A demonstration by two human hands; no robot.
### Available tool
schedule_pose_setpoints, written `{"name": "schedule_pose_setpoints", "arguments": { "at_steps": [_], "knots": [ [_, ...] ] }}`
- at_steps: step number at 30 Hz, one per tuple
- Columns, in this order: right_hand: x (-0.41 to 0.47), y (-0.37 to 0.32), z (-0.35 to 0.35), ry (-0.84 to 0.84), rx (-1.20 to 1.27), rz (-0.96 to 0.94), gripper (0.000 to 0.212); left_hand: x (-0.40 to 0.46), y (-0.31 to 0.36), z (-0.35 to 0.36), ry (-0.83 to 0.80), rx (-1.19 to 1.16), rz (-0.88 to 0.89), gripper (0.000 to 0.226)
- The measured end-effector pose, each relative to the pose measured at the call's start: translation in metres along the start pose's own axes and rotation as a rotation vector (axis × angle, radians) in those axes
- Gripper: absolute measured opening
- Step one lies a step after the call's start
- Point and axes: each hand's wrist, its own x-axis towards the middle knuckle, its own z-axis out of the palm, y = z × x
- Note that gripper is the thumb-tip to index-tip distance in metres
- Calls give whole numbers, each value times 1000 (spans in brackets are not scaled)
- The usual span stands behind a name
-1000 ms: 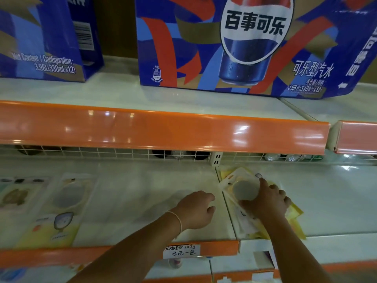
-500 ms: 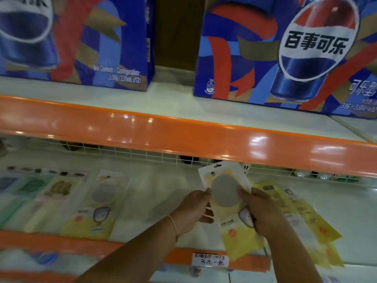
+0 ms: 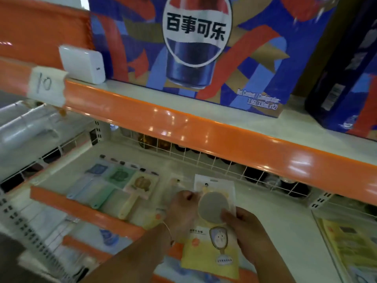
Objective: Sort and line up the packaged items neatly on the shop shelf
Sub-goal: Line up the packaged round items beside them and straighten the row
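Both hands hold a yellow-and-white packaged hand mirror (image 3: 212,237) above the white lower shelf (image 3: 271,213). My left hand (image 3: 183,213) grips its left edge near the round mirror face. My right hand (image 3: 244,227) pinches its right side, thumb on the mirror face. A row of three packaged mirrors lies flat to the left: blue (image 3: 95,172), green (image 3: 119,176) and peach (image 3: 140,184). Another yellow pack (image 3: 155,218) lies partly hidden under my left hand. More yellow packs (image 3: 350,244) lie on the right shelf section.
The orange rail (image 3: 204,131) of the upper shelf overhangs the work area, with blue cola cartons (image 3: 204,48) and a white charger block (image 3: 83,64) on top. A white wire grid (image 3: 214,160) backs the lower shelf. A paper tag marked 10 (image 3: 47,84) hangs at left.
The view swung left and down the shelf. The mirror pack, first pressed flat at the right section by my right hand, is now lifted and carried left in both hands beside the lined-up row.
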Motion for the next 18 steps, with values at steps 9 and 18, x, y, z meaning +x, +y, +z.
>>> {"name": "schedule_pose_setpoints", "arguments": {
  "at_steps": [9, 18],
  "knots": [
    [2, 7, 64, 54, 120, 19, 13, 17, -31, -66, -177, -48, -151, 30],
    [-3, 29, 90, 161, 95, 46, 20, 18, -46, -77, -160, 92, -117, 25]
  ]
}}
